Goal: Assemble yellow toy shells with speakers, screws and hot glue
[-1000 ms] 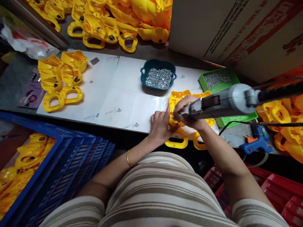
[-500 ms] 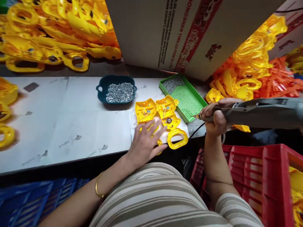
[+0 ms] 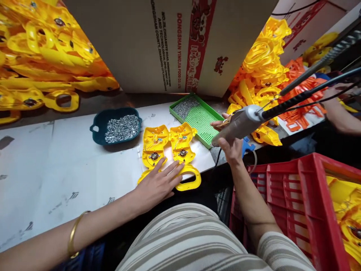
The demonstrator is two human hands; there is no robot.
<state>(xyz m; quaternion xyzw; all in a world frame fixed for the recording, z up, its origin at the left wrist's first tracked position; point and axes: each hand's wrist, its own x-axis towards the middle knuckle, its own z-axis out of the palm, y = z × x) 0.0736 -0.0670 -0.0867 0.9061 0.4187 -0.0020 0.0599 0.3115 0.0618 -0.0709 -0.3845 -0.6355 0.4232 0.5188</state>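
Observation:
My left hand (image 3: 159, 180) lies flat with fingers stretched over the lower ends of two yellow plastic shell halves. The left shell half (image 3: 154, 145) and the right shell half (image 3: 182, 141) lie side by side, hollow side up, with thin wires and a round metal part in each. A looped yellow handle (image 3: 190, 186) shows beyond my fingertips. My right hand (image 3: 232, 146) is around a grey electric screwdriver (image 3: 239, 124), its fingers partly hidden behind the body. The tool is tilted over the near corner of a green perforated tray (image 3: 211, 126) holding small screws; its tip is hidden.
A dark teal tub (image 3: 98, 131) of silvery screws stands to the left. Behind is a large carton (image 3: 135, 45), with yellow parts (image 3: 50, 52) piled left and more at right beside orange pieces (image 3: 301, 101). A red crate (image 3: 304, 195) stands low right. Another person's arm (image 3: 342, 114) is at far right.
The screwdriver has swung from nearly level to steeply tilted, its rear now up toward its cable and spring. My left hand has slid toward the shells' lower ends. The view has shifted right.

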